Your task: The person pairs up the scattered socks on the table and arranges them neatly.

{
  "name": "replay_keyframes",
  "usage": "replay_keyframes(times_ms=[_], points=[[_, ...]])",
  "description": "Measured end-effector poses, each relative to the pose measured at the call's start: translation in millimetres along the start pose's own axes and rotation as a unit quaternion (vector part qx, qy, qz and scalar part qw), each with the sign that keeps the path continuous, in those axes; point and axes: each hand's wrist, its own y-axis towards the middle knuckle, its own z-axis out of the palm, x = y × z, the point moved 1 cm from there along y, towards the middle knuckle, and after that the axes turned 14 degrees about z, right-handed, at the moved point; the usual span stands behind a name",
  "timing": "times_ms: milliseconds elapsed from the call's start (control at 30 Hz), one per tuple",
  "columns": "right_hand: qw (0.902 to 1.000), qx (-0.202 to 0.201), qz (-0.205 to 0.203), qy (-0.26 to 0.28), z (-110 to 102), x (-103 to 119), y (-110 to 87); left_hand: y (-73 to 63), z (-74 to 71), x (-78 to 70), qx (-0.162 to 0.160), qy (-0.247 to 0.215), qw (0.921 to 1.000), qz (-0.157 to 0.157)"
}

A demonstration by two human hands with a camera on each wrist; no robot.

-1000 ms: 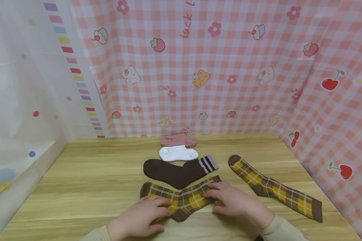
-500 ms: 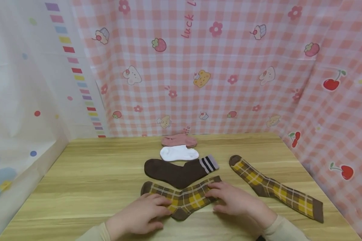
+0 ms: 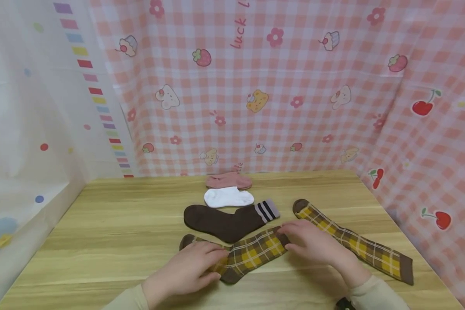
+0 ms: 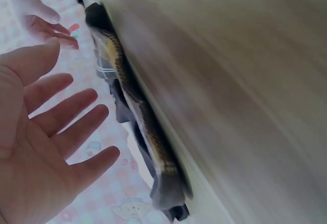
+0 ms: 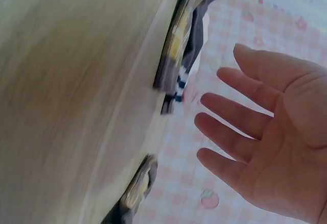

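A yellow-and-brown plaid sock lies bent on the table, nearest the person. Over its foot part is my left hand, which hides some of the plaid. At the brown cuff end is my right hand, its fingertips overlapping the cuff in the head view. Both wrist views show the left hand and right hand with fingers spread and a gap between them and the socks. A second plaid sock lies slantwise to the right, partly behind the right hand.
Beyond the near plaid sock, a dark brown sock with a striped cuff, a white ankle sock and a pink sock lie in a column on the wooden table. A pink checked cloth hangs behind the table.
My right hand has moved right and away from the person, from the near sock's leg to its cuff end. The left hand has shifted slightly right and farther over the foot. Socks look unmoved.
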Motion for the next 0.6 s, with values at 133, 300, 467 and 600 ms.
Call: replay_keyframes(times_ms=[133, 300, 467, 600], points=[[0.9988, -0.044, 0.02, -0.01, -2, -9, 1.3, 6.7, -1.1, -0.7, -0.013, -0.004, 0.9997, -0.02], [0.9947, -0.078, 0.064, -0.022, -4, -20, 4.9, 17.8, -3.5, -2.6, -0.02, 0.001, 0.9993, -0.032], [0.9917, -0.089, 0.091, -0.02, -5, -30, 8.4, 28.0, -5.3, -4.3, -0.037, 0.029, 0.9984, -0.031], [0.9893, -0.094, 0.11, -0.016, -5, -36, 10.7, 35.1, -5.7, -6.2, -0.046, 0.045, 0.9972, -0.038]])
